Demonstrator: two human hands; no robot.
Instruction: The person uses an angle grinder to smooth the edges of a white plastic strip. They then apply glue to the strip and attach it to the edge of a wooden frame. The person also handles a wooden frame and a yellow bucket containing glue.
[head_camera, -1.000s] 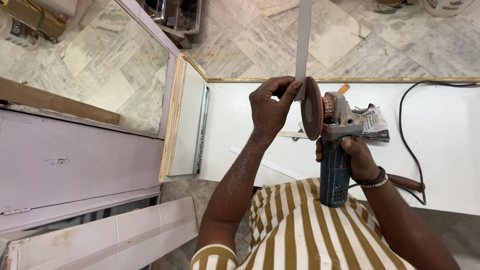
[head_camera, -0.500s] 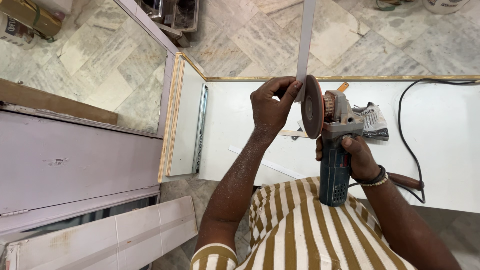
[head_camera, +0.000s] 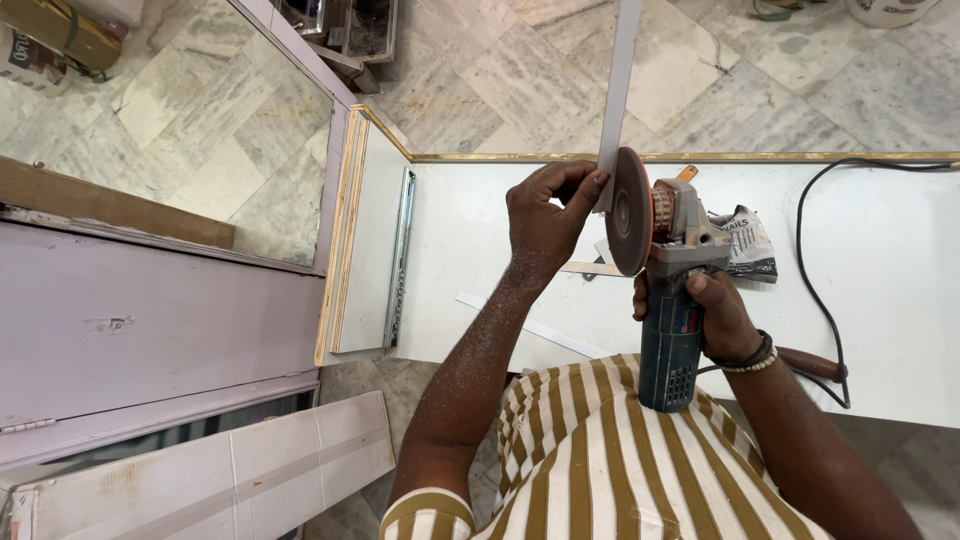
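White laminate strip (head_camera: 620, 80), long and thin, is pinched at its lower end by the left hand (head_camera: 545, 215) at frame centre, against the grinding disc. A blue angle grinder (head_camera: 672, 300) is gripped by the right hand (head_camera: 715, 315) above the white worktop (head_camera: 880, 300).

Carpentry worksite on a marble-tiled floor (head_camera: 480, 80), white laminated cabinet panel (head_camera: 880, 250) with drawer slide (head_camera: 398, 255), angle grinder (head_camera: 665, 300), plywood offcuts (head_camera: 110, 200) left.

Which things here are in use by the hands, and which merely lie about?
In use: left hand pinching white strip; right hand gripping angle grinder.
Lying about: small bag, black cable, drawer slide, white panel.
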